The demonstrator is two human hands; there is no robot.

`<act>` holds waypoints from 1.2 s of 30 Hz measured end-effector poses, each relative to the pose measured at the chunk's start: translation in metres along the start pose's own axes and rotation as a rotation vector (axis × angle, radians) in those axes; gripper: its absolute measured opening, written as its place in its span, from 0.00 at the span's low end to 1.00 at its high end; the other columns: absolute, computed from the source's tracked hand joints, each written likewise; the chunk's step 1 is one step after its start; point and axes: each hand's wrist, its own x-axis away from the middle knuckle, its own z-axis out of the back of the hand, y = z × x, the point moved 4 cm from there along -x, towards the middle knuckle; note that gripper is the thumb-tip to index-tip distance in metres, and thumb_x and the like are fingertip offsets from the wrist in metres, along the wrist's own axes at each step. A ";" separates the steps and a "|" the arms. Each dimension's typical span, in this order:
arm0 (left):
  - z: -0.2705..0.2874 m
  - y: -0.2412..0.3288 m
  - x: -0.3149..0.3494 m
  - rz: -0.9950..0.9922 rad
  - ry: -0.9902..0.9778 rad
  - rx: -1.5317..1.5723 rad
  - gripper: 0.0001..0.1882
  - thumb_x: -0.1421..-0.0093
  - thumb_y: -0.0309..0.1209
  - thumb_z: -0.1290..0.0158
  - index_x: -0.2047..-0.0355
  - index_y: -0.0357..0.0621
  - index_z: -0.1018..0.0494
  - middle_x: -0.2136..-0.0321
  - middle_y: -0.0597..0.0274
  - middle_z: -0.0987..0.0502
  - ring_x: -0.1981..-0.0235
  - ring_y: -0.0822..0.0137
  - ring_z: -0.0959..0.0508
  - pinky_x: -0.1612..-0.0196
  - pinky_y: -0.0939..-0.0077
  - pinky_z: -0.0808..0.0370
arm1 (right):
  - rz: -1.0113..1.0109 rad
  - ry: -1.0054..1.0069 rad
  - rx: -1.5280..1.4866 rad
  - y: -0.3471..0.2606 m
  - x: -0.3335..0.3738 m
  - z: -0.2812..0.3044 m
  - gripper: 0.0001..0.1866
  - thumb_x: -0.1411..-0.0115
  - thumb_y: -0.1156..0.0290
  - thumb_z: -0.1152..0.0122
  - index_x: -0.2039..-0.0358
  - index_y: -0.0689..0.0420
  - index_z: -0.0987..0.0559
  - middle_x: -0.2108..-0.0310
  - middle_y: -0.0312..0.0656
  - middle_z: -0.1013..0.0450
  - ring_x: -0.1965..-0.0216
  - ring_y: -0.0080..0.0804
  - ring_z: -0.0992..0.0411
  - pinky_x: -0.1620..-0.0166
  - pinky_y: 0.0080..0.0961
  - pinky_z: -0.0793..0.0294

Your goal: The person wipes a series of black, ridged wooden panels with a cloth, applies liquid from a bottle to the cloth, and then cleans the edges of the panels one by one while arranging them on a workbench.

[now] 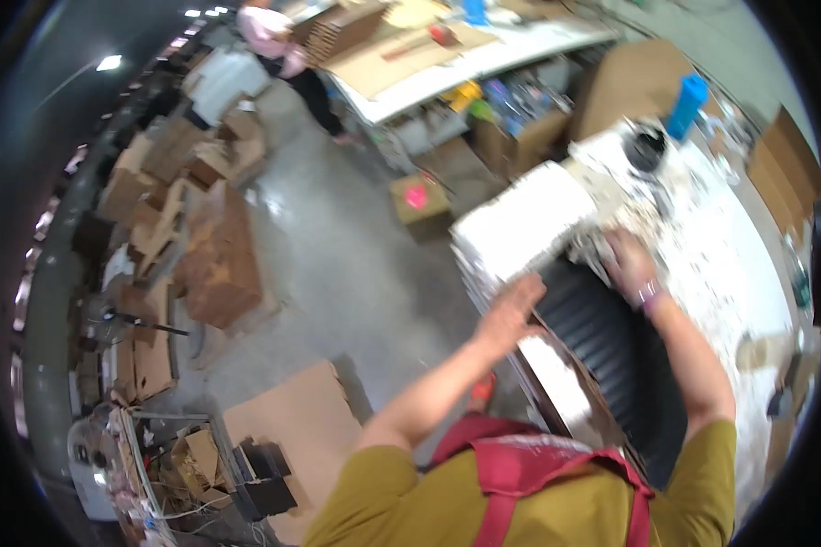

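A black piece with a ribbed, shiny surface (611, 342) lies on the worktable in front of me, its near end against my apron. My left hand (514, 314) rests at its left edge with the fingers stretched out. Bunched under the fingers of my right hand (631, 266) is a crumpled greyish rag (590, 248), at the far end of the black piece. A stack of white sheets (524, 223) lies just beyond my left hand. Farther back stands a dark, smeared pot (646, 149).
The white worktable (739, 273) is stained with dark smears. A blue bottle (689, 108) stands at its far side, with open cardboard (784, 169) to the right. A yellowish box (420, 202) sits on the floor. Across the aisle, a person (287, 55) stands beside another table (401, 100).
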 end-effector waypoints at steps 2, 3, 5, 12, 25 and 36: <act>-0.005 0.003 -0.004 0.029 -0.033 -0.064 0.45 0.59 0.39 0.33 0.40 0.43 0.39 0.38 0.56 0.39 0.38 0.51 0.37 0.37 0.58 0.39 | 0.067 -0.034 0.020 -0.047 0.007 0.033 0.30 0.54 0.72 0.35 0.46 0.57 0.28 0.48 0.50 0.31 0.44 0.48 0.35 0.40 0.35 0.37; -0.004 0.011 -0.005 0.068 -0.061 -0.100 0.45 0.58 0.42 0.34 0.40 0.43 0.40 0.37 0.57 0.41 0.38 0.51 0.38 0.37 0.58 0.40 | 0.087 -0.106 0.027 -0.049 0.016 0.046 0.30 0.54 0.73 0.36 0.46 0.57 0.28 0.47 0.51 0.31 0.43 0.48 0.35 0.39 0.35 0.38; -0.005 0.010 -0.002 0.077 -0.084 -0.099 0.44 0.55 0.44 0.36 0.40 0.43 0.40 0.37 0.58 0.42 0.37 0.53 0.40 0.37 0.58 0.42 | 0.113 -0.146 -0.143 -0.036 0.031 0.057 0.28 0.50 0.71 0.36 0.46 0.57 0.28 0.48 0.50 0.30 0.45 0.46 0.32 0.42 0.33 0.34; 0.010 0.004 0.010 0.090 -0.078 -0.102 0.44 0.56 0.41 0.35 0.40 0.42 0.41 0.37 0.57 0.42 0.37 0.52 0.40 0.36 0.60 0.41 | 0.019 -0.016 -0.147 -0.052 0.000 0.026 0.26 0.48 0.75 0.40 0.46 0.55 0.29 0.47 0.50 0.33 0.45 0.49 0.35 0.41 0.37 0.37; -0.002 0.014 -0.011 0.094 0.020 -0.072 0.44 0.66 0.30 0.30 0.45 0.40 0.35 0.42 0.54 0.33 0.42 0.49 0.34 0.40 0.57 0.37 | -0.108 0.095 -0.066 0.012 -0.021 0.035 0.21 0.40 0.65 0.43 0.48 0.58 0.29 0.55 0.53 0.27 0.55 0.49 0.28 0.50 0.37 0.29; -0.008 0.006 -0.007 0.046 -0.014 -0.105 0.43 0.55 0.48 0.36 0.42 0.41 0.37 0.43 0.47 0.36 0.41 0.48 0.37 0.38 0.55 0.42 | -0.014 -0.100 -0.511 -0.061 0.003 -0.005 0.21 0.47 0.73 0.39 0.51 0.59 0.25 0.52 0.48 0.27 0.54 0.44 0.28 0.51 0.32 0.29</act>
